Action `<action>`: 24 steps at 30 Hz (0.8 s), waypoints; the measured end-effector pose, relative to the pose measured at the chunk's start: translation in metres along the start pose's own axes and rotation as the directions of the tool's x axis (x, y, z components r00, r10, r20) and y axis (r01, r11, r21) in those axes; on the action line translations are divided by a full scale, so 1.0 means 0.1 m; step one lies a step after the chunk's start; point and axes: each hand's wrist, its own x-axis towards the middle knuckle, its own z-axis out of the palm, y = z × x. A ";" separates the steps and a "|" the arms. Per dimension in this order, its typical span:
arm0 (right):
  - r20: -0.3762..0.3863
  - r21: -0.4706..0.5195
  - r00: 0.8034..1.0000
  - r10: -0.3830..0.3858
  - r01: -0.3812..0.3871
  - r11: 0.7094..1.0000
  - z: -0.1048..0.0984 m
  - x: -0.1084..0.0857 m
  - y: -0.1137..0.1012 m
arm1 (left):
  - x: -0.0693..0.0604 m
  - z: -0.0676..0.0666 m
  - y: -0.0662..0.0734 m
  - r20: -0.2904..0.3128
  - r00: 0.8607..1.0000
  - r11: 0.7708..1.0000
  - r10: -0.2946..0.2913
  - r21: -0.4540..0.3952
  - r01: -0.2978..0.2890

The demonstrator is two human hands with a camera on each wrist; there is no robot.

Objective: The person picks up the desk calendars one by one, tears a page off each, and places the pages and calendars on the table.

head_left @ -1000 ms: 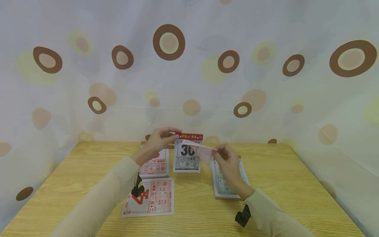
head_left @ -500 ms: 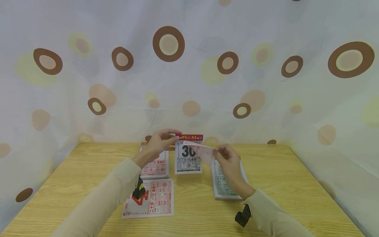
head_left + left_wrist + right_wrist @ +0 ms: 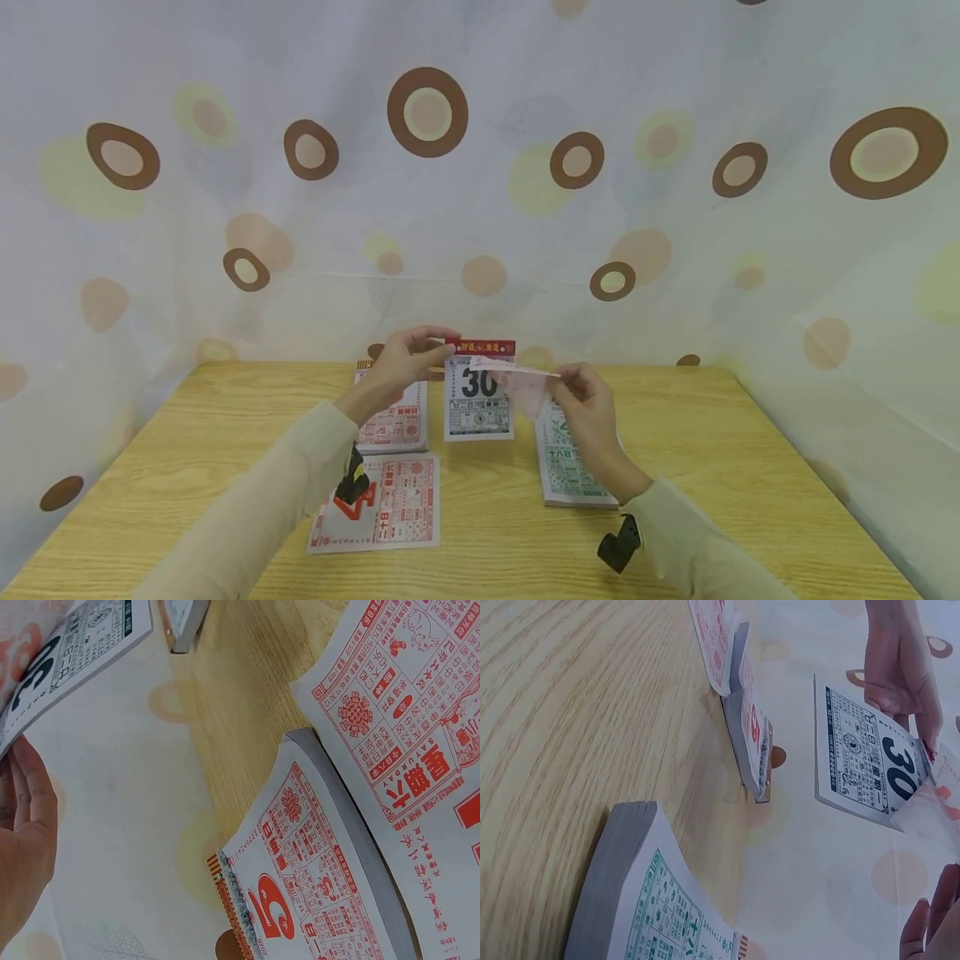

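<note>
A small tear-off calendar (image 3: 480, 421) with a red header and a black 30 is held up over the table's far part. My left hand (image 3: 408, 358) grips it at its upper left, thumb on the front; the right wrist view shows the same grip. From the calendar's front a thin, pinkish sheet (image 3: 527, 392) slants to the right, its upper edge partly across the 30. My right hand (image 3: 588, 408) pinches the sheet's right end between thumb and fingers. Whether the sheet's left end still hangs on the pad I cannot tell.
Under my left arm lie a thick red-print calendar pad (image 3: 393, 425) and, nearer, another red-print calendar (image 3: 405, 500) lying sideways. Below my right hand is a green-print pad (image 3: 570, 475). All are on a wooden table (image 3: 495, 533) against a patterned cloth (image 3: 480, 208).
My right hand has drawn the thin sheet slightly right, and its upper edge now lies flatter. The calendar in my left hand has shifted a little right and down.
</note>
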 end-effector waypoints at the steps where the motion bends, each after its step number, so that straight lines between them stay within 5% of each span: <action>1: -0.001 -0.003 1.000 0.003 -0.003 1.000 0.00 0.00 -0.01 | 0.00 0.00 0.00 0.002 1.000 1.000 0.001 -0.001 -0.001; 24: -0.032 0.009 0.999 0.011 -0.011 1.000 -0.04 0.01 0.03 | 0.03 0.01 -0.04 -0.005 1.000 1.000 -0.012 -0.022 0.012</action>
